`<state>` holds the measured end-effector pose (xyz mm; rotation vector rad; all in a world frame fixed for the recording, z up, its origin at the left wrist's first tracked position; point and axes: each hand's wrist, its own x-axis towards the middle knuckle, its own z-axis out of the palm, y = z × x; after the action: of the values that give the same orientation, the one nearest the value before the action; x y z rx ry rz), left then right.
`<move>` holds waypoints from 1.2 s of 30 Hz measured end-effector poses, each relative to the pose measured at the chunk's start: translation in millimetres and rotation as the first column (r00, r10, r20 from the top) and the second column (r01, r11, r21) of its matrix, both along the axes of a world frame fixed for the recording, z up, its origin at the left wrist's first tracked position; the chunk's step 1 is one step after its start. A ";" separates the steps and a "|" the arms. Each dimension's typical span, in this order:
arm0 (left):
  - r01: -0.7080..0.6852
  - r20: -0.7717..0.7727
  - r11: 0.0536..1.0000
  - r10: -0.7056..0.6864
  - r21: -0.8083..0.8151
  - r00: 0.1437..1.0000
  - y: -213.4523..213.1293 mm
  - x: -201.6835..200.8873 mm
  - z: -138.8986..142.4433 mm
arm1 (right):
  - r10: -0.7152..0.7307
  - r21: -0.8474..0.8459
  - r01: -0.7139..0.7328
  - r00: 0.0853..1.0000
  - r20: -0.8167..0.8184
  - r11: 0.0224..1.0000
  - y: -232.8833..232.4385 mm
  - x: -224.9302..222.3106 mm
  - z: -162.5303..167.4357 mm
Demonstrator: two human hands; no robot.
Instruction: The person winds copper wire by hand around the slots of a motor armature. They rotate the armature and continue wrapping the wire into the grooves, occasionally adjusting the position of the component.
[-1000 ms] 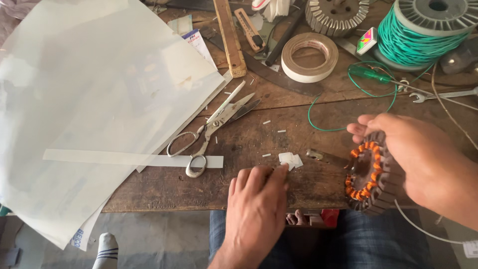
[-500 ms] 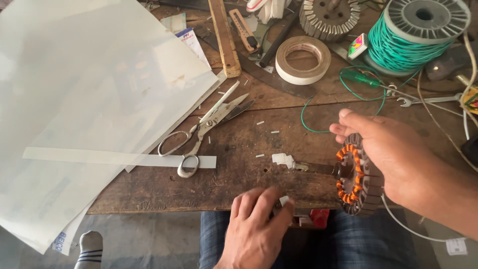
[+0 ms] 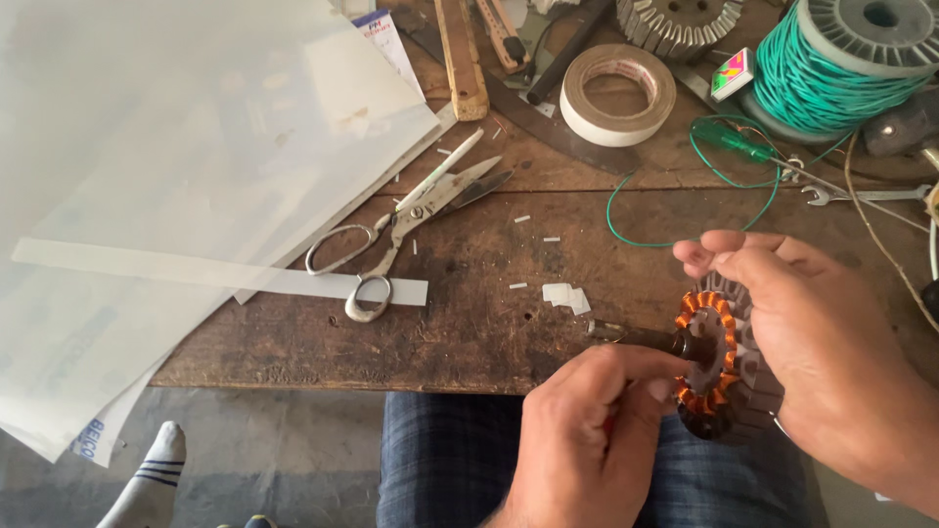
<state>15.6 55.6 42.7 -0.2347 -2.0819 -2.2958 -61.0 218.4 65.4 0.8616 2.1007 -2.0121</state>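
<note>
Presently, right hand (image 3: 831, 362) wrapped around a motor core (image 3: 719, 367) with orange windings, held upright at the edge of the wooden bench (image 3: 469, 323), over the lap; left hand (image 3: 587, 440) closed, fingertips pinched at the core's centre hole (what they gripped could not be told); step judged: fitting something into the core; next move would call for a steady core and fine aim; scissors (image 3: 401, 230), tape roll (image 3: 616, 93), green wire spool (image 3: 831, 68), white sheets (image 3: 147, 166) lay apart.
</note>
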 end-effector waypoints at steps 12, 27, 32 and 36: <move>0.006 0.239 0.990 0.029 -0.144 0.971 12.2 6.6 7.8 | 0.055 0.023 -0.054 0.995 -0.081 0.998 -1.8 8.3 -8.2; 0.009 0.543 1.000 -0.005 -0.005 0.840 23.5 -0.5 11.1 | 0.015 -0.025 -0.017 0.995 -0.098 1.000 0.3 13.2 -10.1; 0.087 0.459 0.972 0.023 -0.217 0.888 18.5 -0.7 21.8 | 0.071 0.016 -0.070 0.990 -0.125 0.997 1.9 14.9 -9.2; -0.022 0.367 0.970 0.112 -0.241 0.923 28.6 1.4 17.5 | -0.013 -0.043 0.012 0.999 -0.041 0.999 4.5 14.8 -11.7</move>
<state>17.0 84.1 60.1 0.3017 -2.4934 -2.1927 -46.2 222.9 53.7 0.8358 2.0695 -2.0905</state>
